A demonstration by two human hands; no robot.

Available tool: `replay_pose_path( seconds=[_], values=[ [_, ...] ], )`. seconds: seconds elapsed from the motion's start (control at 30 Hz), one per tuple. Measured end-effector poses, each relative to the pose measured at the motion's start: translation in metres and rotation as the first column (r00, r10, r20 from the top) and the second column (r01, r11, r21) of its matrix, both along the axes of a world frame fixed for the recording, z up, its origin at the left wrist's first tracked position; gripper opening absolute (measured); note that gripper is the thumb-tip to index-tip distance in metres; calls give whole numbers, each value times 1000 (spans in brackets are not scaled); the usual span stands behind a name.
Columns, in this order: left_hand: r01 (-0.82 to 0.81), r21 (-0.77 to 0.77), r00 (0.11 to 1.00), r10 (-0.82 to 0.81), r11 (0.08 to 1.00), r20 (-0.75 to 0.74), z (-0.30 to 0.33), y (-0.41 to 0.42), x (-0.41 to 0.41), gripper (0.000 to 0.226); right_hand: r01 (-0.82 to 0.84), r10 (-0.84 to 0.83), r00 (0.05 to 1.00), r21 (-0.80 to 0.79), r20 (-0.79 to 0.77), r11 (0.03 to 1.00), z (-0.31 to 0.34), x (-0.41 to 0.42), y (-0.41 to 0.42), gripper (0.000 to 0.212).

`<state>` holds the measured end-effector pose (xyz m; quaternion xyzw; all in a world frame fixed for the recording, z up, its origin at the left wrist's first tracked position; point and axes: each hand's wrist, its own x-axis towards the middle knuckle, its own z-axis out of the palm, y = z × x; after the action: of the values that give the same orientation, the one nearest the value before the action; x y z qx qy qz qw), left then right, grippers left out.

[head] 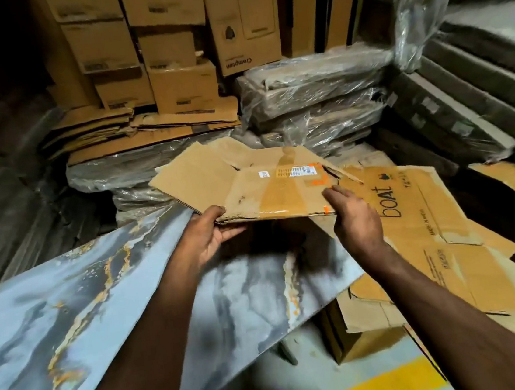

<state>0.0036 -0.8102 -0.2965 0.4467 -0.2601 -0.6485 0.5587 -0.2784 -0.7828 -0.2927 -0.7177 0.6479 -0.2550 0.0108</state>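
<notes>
A flattened cardboard box [248,180] with brown tape, a white label and orange marks is held up in the middle of the view, above a blue-grey marbled panel [71,309]. My left hand [212,234] grips its near left corner, thumb on top and fingers underneath. My right hand [353,216] holds the near right corner, with the thumb over the top face. A larger flattened carton printed "boat" [429,240] lies to the right, partly under the held box.
Stacked cardboard boxes [170,45] fill the back. Flat cartons [153,126] lie on plastic-wrapped bundles [319,99] behind the held box. Dark wrapped slabs [477,92] are stacked at the right. The grey floor has a yellow stripe [381,385] near my feet.
</notes>
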Motion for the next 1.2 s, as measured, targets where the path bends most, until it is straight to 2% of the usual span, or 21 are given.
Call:
replay_pose_path(
  seconds=[0.1,0.3,0.43,0.6,0.73,0.83,0.9,1.0,1.07,1.2],
  values=[
    [9,-30,998,-11,1000,-61,4,-26,-60,22,14,-15,999,-45,-33,999,8,-62,-35,59],
    [82,6,994,-81,997,-68,4,-86,-172,16,54,-69,992,-141,-107,989,9,-175,-83,56],
    [162,47,986,-160,986,-48,-13,-128,-237,19,100,-121,988,-208,-92,973,1,-245,-107,47],
    [205,134,978,-197,969,-74,-49,-166,-323,17,143,-180,976,-256,-126,956,-27,-315,-113,47],
    [192,245,980,-171,950,-105,-92,-178,-382,7,151,-186,915,-124,-358,981,-57,-364,-117,57],
    [203,329,979,-197,922,-52,-129,-179,-405,15,180,-112,885,109,-452,978,-92,-394,-120,64],
    [229,397,971,-235,889,-34,-150,-173,-409,14,207,-37,880,312,-473,927,-113,-401,-119,67],
    [231,526,968,-250,818,-37,-176,-157,-408,12,313,54,844,571,-534,759,-147,-393,-112,76],
    [222,554,968,-248,802,-28,-190,-149,-408,19,307,69,855,609,-514,731,-173,-382,-102,86],
    [268,526,957,-285,807,-50,-193,-140,-414,21,119,193,888,612,-418,782,-200,-351,-96,101]
  ],
)
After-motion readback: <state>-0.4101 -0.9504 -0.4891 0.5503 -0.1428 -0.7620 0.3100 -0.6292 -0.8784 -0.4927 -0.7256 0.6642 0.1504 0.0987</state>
